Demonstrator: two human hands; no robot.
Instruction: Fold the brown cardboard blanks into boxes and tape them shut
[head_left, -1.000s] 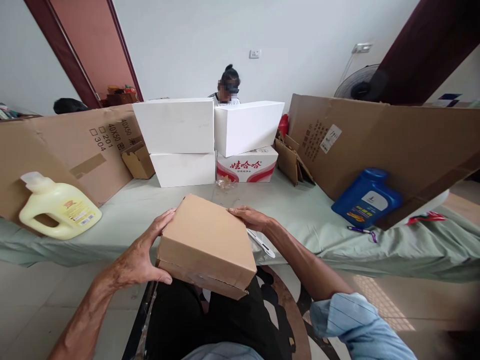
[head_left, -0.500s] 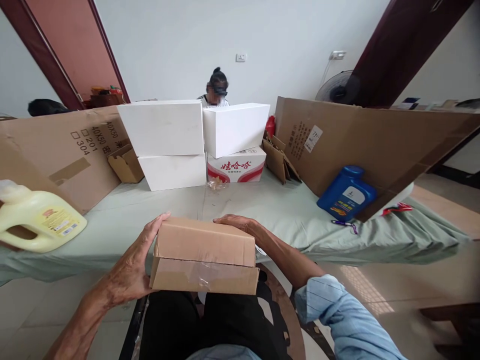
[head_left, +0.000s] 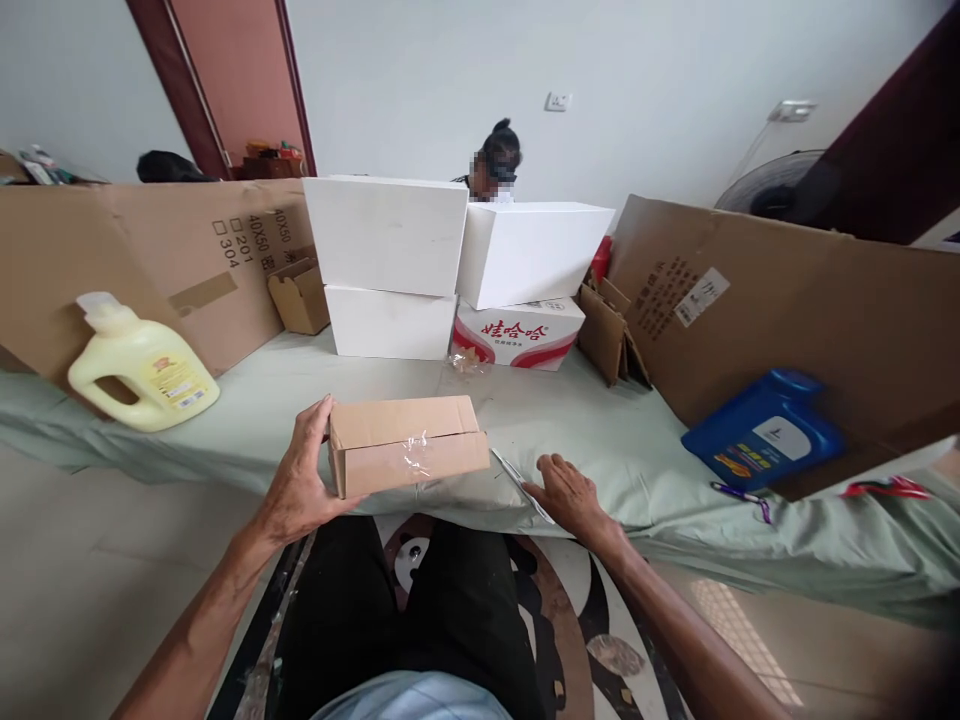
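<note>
My left hand (head_left: 301, 480) grips a small brown cardboard box (head_left: 409, 450) by its left end, thumb below and fingers at the back edge. Clear tape crosses the seam on the box's near side, and the box is tilted over the front edge of the table. To the right of the box, my right hand (head_left: 566, 495) is closed at the table edge around a slim silvery tool (head_left: 514, 470). Its pointed end sticks out toward the box; the rest is partly under the hand, so its exact kind is unclear.
White boxes (head_left: 382, 235) and a red-and-white carton (head_left: 517, 335) are stacked at the back of the green-covered table (head_left: 375, 380). Large cardboard sheets flank both sides. A yellow jug (head_left: 142, 370) stands left, a blue bottle (head_left: 765, 430) right. A person (head_left: 499, 160) sits behind.
My right hand has left the box and moved right to the silvery tool. My left hand keeps the box, now farther forward. The view has swung left.
</note>
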